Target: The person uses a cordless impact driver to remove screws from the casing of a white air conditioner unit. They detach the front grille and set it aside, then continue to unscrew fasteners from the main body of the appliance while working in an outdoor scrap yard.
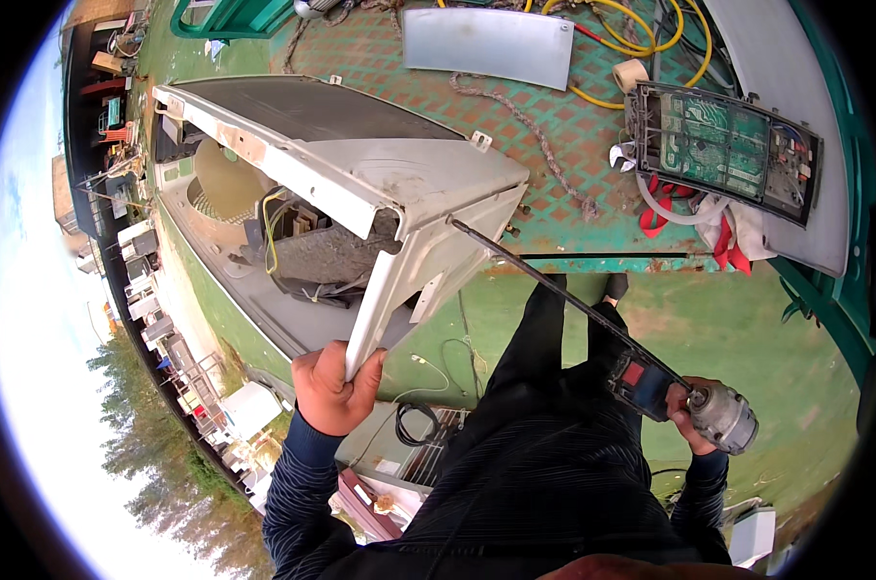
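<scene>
A pale metal casing of an air-conditioner outdoor unit (428, 184) stands tilted on the worn green platform, its near side open. A beige fan (227, 179), yellow wires (270, 232) and a dark, dirty bulk show inside. My left hand (336, 391) is closed round the lower end of the casing's narrow edge. In my right hand (687, 420) is a cordless impact driver (728, 418), held at the right by my legs. Its long dark bit (573, 300) reaches up and left, with the tip at the casing's corner edge. Whether the tip sits in a screw is too small to tell.
Right of the casing lie a circuit board in a black frame (723, 145), red-and-white cloth (737, 237) and a tape roll (630, 75). Beyond are a pale curved panel (489, 45), rope (525, 116) and yellow hose (689, 68). A coiled black cable (416, 425) lies below.
</scene>
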The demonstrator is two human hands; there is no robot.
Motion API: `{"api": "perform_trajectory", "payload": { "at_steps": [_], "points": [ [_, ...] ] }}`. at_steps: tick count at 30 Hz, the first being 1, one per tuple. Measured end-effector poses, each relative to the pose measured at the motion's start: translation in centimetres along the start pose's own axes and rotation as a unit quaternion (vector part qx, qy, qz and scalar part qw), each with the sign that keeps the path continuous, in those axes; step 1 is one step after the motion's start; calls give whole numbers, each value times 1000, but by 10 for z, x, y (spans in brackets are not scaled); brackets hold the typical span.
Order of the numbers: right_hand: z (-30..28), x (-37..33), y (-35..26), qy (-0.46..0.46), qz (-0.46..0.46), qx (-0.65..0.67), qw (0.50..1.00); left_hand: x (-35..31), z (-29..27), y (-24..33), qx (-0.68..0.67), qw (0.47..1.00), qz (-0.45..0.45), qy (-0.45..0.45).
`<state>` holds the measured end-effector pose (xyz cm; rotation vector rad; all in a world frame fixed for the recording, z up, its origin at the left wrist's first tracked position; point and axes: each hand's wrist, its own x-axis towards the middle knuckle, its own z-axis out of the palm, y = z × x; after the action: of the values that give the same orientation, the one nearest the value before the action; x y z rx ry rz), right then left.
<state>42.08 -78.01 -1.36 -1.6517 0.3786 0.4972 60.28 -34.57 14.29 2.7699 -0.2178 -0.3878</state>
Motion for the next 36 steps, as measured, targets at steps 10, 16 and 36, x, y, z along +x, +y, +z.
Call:
{"api": "perform_trajectory", "payload": {
  "at_steps": [10,16,36],
  "points": [
    [14,9,16,3,-46,13,999,-5,5,-2,38,997,32,53],
    [15,5,7,4,-66,21,998,-4,6,0,31,998,36,45],
    [-6,-93,133,162,-38,-221,961,-40,131,79,-138,932,216,257]
  ]
}}
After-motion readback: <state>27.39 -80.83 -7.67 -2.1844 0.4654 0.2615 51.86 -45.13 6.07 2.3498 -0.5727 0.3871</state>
